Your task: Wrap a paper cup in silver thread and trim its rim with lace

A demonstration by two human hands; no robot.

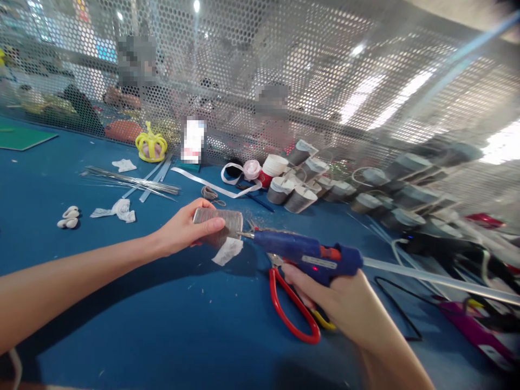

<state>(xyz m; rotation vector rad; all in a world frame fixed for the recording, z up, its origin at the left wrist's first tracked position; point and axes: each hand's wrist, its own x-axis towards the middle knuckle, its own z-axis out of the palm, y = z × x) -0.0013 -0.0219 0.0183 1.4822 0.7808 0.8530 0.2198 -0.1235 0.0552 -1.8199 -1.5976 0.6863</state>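
Observation:
Left of centre, my left hand (190,227) is closed around a small grey cylinder (231,221), thumb on its near side. A white fabric scrap (228,251) hangs from the cylinder's lower right end. My right hand (325,295) grips a blue glue gun (290,246) with a red light and a clear glue stick (439,281) out of its back. The gun's nozzle is at the cylinder's right end; whether they touch cannot be told. Red-handled scissors (290,309) lie beneath the gun and right hand.
A perforated metal screen (227,70) rises behind the blue table (195,336). Several grey cylinders (300,199) stand at the back right. Wires (134,181), white ribbon (203,182), fabric scraps (122,210) and a yellow crown-shaped item (151,146) lie further left.

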